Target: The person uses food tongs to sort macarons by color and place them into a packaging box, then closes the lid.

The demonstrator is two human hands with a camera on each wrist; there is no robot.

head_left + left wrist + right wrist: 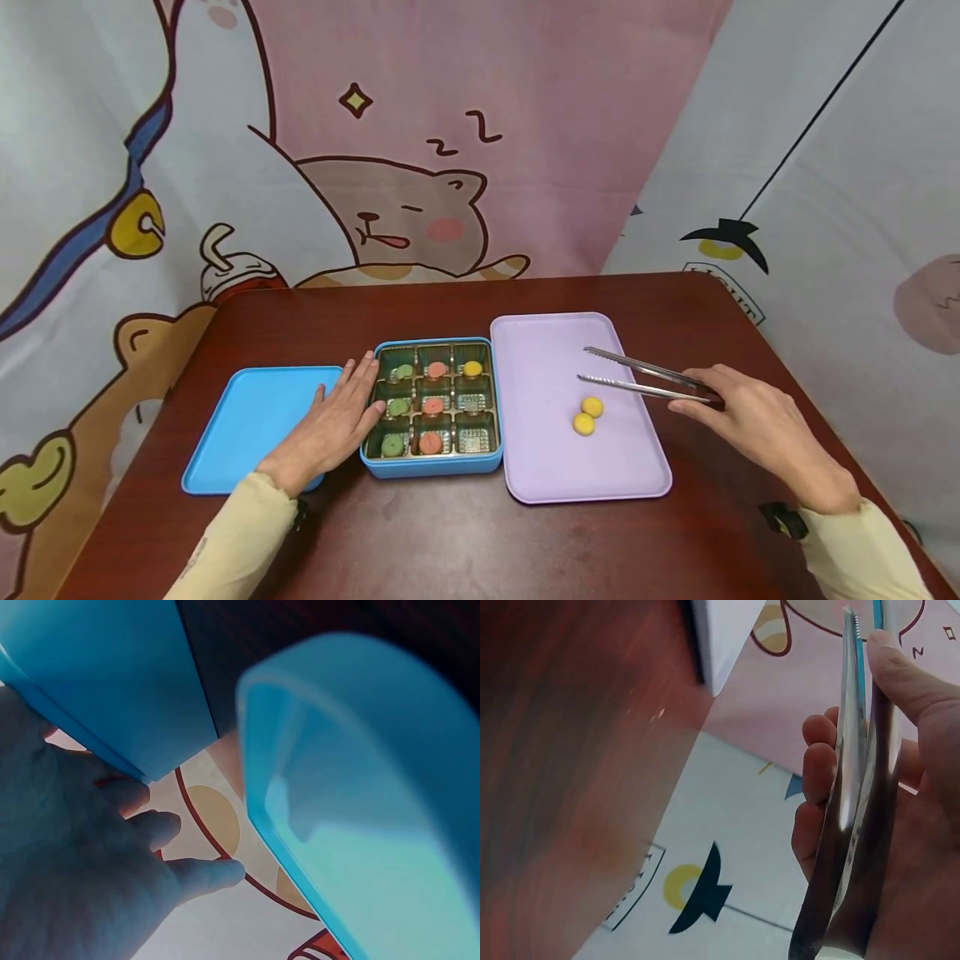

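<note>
Tongs (645, 377) pinched in right hand's (757, 425) grip, left hand (333, 421) flat against blue box (433, 467)

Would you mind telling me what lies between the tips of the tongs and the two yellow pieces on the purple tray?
Nothing: in the head view only bare purple tray separates the tongs tips from the two yellow pieces.
</note>
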